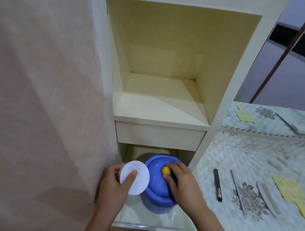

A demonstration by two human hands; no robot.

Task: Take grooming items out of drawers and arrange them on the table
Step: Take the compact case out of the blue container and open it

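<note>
**Cream shelf unit, both hands at the blue tub**

Cream-coloured shelving (223,103) fills the middle of the view, with a pinkish wall (37,104) to its left and a quilted, flower-printed surface (249,227) to its right. Below 1 open cubby sits a shut drawer (159,136), and under that a low ledge carries a blue tub (157,196) with its lid on.

Both forearms reach in from the bottom edge. The right hand (184,185) lies over the tub's lid, thumb and fingertips pinching the yellow knob (166,170) at its centre. The left hand (117,184) grips a white round item (135,178) just left of the tub, touching its rim; the thumb lies across the flat white face and the fingers curl behind it. Whether it is a jar or only a lid cannot be told.

On the surface, 4 things lie side by side, apart: a black pencil (218,185), a thin metal tool (237,190), a grey file (268,198) and a yellow paddle-shaped piece (293,196).
</note>
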